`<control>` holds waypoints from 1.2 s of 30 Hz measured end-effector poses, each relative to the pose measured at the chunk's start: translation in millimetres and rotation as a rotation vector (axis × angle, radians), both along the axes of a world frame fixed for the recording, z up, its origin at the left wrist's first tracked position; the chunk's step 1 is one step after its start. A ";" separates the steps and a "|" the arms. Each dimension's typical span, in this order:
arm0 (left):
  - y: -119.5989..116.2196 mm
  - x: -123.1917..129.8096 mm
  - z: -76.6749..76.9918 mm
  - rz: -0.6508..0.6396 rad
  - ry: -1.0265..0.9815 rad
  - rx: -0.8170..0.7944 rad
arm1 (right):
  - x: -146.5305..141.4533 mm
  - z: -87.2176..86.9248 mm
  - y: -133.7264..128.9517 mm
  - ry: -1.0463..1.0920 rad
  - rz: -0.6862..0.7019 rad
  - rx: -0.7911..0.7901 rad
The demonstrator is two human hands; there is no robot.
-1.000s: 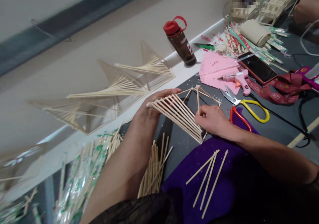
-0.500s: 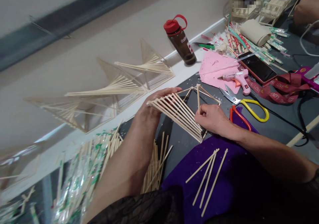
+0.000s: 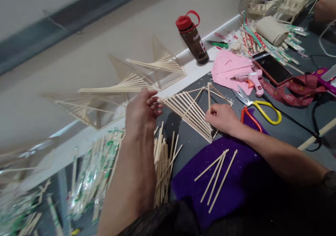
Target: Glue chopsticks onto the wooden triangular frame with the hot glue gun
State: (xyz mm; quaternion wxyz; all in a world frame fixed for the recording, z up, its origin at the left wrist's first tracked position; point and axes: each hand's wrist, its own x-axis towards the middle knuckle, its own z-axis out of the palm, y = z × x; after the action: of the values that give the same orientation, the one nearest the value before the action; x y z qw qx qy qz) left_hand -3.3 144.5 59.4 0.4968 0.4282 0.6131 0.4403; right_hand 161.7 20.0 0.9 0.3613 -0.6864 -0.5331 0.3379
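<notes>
A frame of wooden chopsticks (image 3: 187, 106), set side by side in a fan, stands tilted on the dark table. My left hand (image 3: 144, 108) has its fingers curled at the frame's far left tip, which sits between the fingertips. The thumb and fingers of my right hand (image 3: 223, 118) are closed on the frame's right part, around the lower end of an upright stick (image 3: 209, 97). Several loose chopsticks (image 3: 219, 180) lie on a purple cloth (image 3: 183, 180) near my body. Part of the frame behind my right hand is hidden.
Scissors (image 3: 253, 104), a pink glue gun (image 3: 250, 80) and a phone (image 3: 273, 66) lie to the right. A bottle (image 3: 193, 41) stands by the wall, beside finished stick models (image 3: 118, 87). Wrapped chopsticks (image 3: 97, 169) and bare ones (image 3: 165, 162) lie left. A co-worker's arm (image 3: 325, 8) shows top right.
My left hand has drawn back from behind the frame to its left tip, its fingers now curled. My right hand keeps its hold. The view has shifted slightly.
</notes>
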 end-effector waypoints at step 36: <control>-79.1 50.0 -71.9 -0.358 -0.637 -0.270 | 11.8 7.0 -3.5 0.213 -0.014 0.082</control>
State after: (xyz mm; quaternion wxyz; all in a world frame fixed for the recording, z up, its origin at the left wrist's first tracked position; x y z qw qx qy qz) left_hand 46.7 65.4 -12.5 0.7832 0.3012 0.3962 0.3727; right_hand 173.5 16.5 7.9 0.4462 -0.6349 -0.5003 0.3842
